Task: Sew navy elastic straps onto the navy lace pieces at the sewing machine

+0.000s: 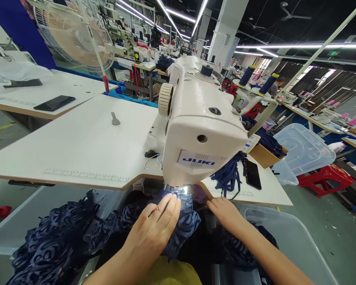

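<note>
My left hand [154, 227] lies flat on dark navy lace fabric [62, 245], fingers stretched together toward the lit needle area under the white JUKI sewing machine [195, 130]. My right hand [224, 211] rests on the fabric just right of the needle, its fingers curled under and mostly hidden. The fabric bunches under the machine head and spills down to the left.
A white work table [86, 146] carries a phone [252, 174], navy strips [228, 176] and a cardboard box [264, 156]. Clear plastic bins [302, 148] stand right and below. A fan [74, 35], another phone [53, 103] and thread cones [247, 75] lie beyond.
</note>
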Action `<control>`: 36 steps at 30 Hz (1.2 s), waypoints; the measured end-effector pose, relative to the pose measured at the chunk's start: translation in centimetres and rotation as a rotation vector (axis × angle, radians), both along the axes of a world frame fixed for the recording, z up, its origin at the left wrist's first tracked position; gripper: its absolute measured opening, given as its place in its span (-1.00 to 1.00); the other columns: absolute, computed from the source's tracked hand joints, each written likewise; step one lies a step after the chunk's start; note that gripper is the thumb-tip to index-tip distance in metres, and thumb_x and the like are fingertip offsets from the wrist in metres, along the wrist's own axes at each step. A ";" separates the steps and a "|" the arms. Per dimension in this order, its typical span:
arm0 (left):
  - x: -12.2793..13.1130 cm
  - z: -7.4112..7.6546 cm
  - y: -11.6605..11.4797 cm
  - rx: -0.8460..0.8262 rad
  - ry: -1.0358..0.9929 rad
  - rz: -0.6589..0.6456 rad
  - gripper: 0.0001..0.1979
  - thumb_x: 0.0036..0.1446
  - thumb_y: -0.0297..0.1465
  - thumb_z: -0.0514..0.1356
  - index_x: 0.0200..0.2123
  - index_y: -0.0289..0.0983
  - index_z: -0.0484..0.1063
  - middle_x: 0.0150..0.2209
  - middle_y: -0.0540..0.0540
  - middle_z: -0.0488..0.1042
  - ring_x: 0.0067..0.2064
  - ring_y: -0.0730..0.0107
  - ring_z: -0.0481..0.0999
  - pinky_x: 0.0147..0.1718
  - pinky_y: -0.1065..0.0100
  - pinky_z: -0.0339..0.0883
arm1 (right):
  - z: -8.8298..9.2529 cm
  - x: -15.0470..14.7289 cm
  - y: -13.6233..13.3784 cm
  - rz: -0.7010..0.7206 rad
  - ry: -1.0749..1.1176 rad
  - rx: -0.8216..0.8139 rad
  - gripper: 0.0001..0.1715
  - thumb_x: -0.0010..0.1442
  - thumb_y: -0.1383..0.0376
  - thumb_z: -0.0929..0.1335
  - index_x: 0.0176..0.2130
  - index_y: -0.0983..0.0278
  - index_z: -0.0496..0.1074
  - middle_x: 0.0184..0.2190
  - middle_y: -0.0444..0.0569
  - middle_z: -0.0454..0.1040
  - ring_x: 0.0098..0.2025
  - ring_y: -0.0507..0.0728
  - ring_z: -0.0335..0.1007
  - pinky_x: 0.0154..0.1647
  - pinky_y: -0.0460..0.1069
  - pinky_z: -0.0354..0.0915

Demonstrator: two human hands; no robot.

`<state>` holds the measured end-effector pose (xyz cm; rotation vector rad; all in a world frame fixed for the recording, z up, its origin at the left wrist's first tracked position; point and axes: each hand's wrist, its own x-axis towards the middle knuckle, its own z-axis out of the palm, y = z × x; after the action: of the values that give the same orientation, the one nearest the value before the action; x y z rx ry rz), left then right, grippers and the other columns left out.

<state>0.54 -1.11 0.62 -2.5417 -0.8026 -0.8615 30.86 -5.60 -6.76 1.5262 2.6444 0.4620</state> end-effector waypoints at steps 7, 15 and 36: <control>0.5 0.2 -0.1 0.042 0.042 0.020 -0.60 0.23 -0.63 -0.08 0.00 -0.33 0.45 -0.01 -0.18 0.49 0.03 0.24 0.43 -0.10 0.24 0.14 | 9.1 -4.4 -0.3 -0.470 0.847 -0.107 -0.64 0.35 0.15 0.20 0.10 0.18 0.24 -0.25 -0.04 0.52 -0.32 0.09 0.48 -0.31 -0.05 0.40; 0.3 0.9 -0.2 0.053 0.100 0.013 -0.61 0.24 -0.64 -0.07 0.01 -0.38 0.44 0.00 -0.19 0.50 0.03 0.23 0.43 -0.11 0.23 0.16 | 11.2 -8.6 1.4 -0.301 0.773 -0.087 -0.74 0.32 0.13 0.26 -0.13 0.12 0.48 -0.29 -0.13 0.57 -0.31 0.05 0.51 -0.28 -0.10 0.37; 0.5 0.5 -0.3 0.066 0.080 0.025 -0.60 0.21 -0.64 -0.04 0.03 -0.37 0.42 0.03 -0.21 0.47 0.04 0.20 0.43 -0.09 0.23 0.16 | 9.4 -9.0 1.5 -0.245 0.705 0.031 -0.61 0.37 0.09 0.18 -0.09 0.17 0.50 -0.47 -0.11 0.45 -0.44 0.01 0.42 -0.45 -0.13 0.21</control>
<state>1.04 -1.40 1.09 -2.4862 -0.7661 -0.7606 21.90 -4.08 2.65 2.3327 2.8272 -0.0808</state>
